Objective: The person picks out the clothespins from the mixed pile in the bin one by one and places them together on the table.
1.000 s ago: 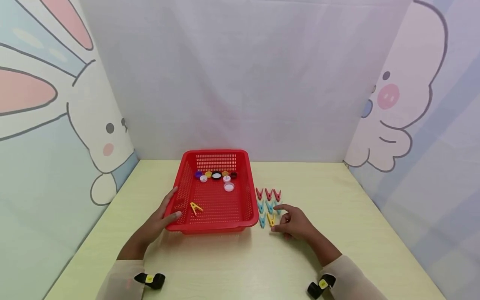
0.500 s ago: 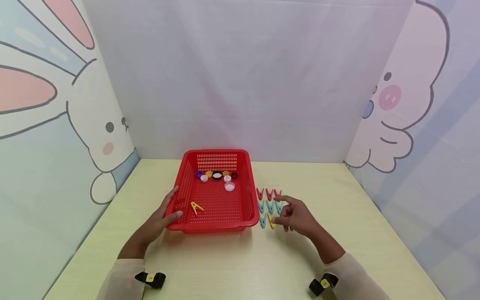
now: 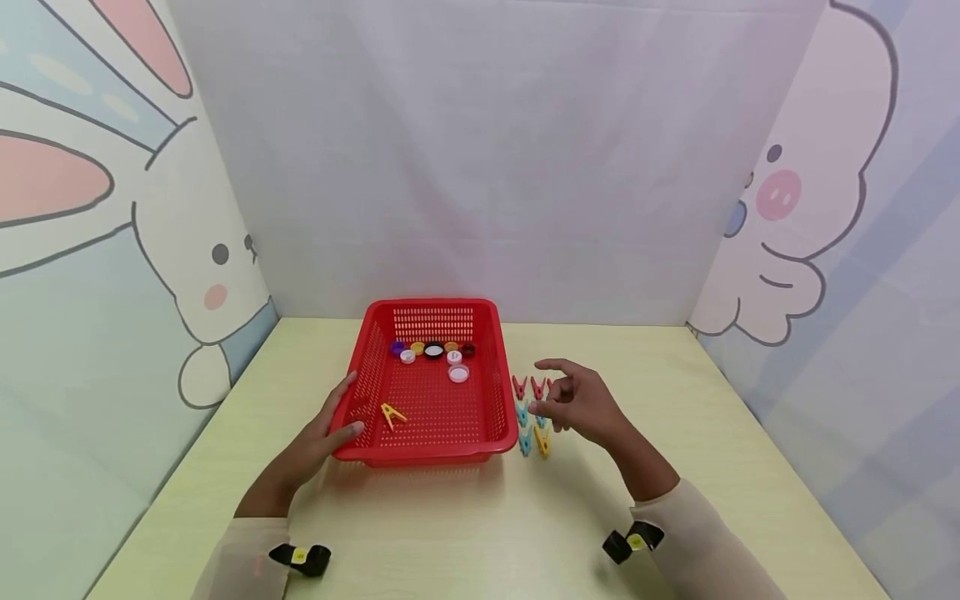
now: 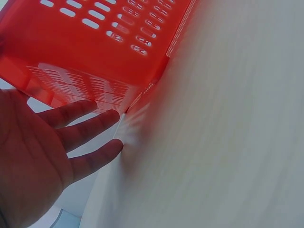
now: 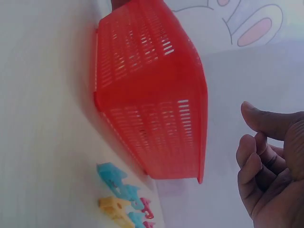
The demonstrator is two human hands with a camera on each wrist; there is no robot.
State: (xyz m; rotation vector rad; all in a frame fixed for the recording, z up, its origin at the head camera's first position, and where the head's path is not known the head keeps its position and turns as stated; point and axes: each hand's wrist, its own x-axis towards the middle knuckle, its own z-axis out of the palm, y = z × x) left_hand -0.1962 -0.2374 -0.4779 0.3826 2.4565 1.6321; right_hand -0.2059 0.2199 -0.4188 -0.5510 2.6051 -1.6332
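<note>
My left hand (image 3: 318, 442) holds the left rim of a red plastic basket (image 3: 427, 454), thumb over the edge. In the left wrist view several fingers (image 4: 92, 128) stretch along the basket's outer wall. My right hand (image 3: 585, 406) hovers above rows of clothespins right of the basket, index finger and thumb apart with nothing between them. Below it lie a yellow clothespin (image 3: 542, 442) and a blue clothespin (image 3: 525, 442). More blue ones and red clothespins (image 3: 520, 387) stand farther back, some partly hidden by the hand. Another yellow clothespin (image 3: 392, 415) lies inside the basket.
Several round caps, among them a black-rimmed one (image 3: 433, 351) and a clear one (image 3: 458, 374), lie toward the basket's back. The pale wooden table (image 3: 450, 533) meets a grey cloth backdrop (image 3: 480, 208), with cartoon-printed panels at both sides.
My right hand has left the yellow clothespin in the front row, rising and moving back over the blue and red rows. The left hand and basket stay in place.
</note>
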